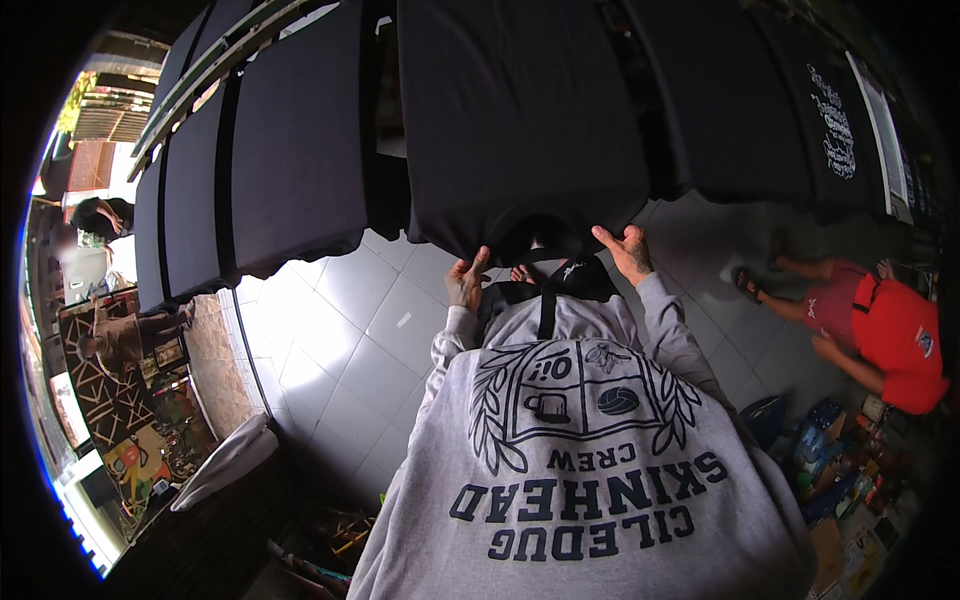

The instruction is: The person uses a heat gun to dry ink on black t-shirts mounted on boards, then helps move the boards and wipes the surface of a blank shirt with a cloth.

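A black T-shirt (520,110) lies stretched on the middle board of a row, its rounded neck opening at the near edge. My left hand (468,275) pinches that edge left of the opening, and my right hand (626,250) grips it on the right. My grey long-sleeved top (600,500) with a dark printed emblem fills the lower middle, and a dark strap (548,315) hangs down its front.
Other black shirts (280,150) cover boards on both sides. A person in red (890,345) stands at right beside piled containers (820,450). Other people (150,340) are at far left, near a hanging pale cloth (225,460). The tiled floor (350,370) shows below.
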The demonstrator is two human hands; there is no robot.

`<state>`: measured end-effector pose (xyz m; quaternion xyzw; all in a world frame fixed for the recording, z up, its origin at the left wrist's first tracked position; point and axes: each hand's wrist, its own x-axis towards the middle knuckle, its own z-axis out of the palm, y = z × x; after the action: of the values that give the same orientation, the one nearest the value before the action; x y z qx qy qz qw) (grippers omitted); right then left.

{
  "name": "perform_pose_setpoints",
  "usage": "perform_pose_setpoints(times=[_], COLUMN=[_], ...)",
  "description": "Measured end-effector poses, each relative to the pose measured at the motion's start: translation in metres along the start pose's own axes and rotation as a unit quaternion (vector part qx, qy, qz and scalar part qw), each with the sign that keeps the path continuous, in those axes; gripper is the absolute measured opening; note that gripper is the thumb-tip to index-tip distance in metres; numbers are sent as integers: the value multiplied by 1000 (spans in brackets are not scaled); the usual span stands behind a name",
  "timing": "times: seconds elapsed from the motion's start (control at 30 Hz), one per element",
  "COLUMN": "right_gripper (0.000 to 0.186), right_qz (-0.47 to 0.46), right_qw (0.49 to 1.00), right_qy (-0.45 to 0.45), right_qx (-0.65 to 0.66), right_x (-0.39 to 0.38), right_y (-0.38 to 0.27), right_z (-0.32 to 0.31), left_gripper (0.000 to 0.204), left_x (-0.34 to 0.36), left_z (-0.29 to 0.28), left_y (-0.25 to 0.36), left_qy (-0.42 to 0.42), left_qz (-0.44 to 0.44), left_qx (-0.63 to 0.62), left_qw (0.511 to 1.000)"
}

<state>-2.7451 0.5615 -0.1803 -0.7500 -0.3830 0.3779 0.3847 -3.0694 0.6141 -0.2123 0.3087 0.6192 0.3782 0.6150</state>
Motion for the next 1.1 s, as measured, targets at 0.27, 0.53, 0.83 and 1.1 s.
perform_pose_setpoints(times=[0.27, 0.53, 0.83, 1.1], right_gripper=[66, 20, 37, 70], right_qz=[90, 167, -62, 104], right_qw=[992, 980, 997, 985], right_qy=[4, -79, 36, 64], right_qx=[92, 67, 27, -120], right_x=[15, 8, 415, 603], right_y=[26, -93, -191, -205], right_z=[-14, -122, -71, -28], left_gripper=[71, 61, 55, 77], left_x=[42, 7, 345, 549], left_z=[-31, -77, 33, 109], left_y=[-11, 195, 359, 372], left_qy=[-108, -276, -105, 100], left_qz=[-128, -117, 222, 111], left_qx=[95, 225, 209, 339], left_qw=[981, 927, 947, 929])
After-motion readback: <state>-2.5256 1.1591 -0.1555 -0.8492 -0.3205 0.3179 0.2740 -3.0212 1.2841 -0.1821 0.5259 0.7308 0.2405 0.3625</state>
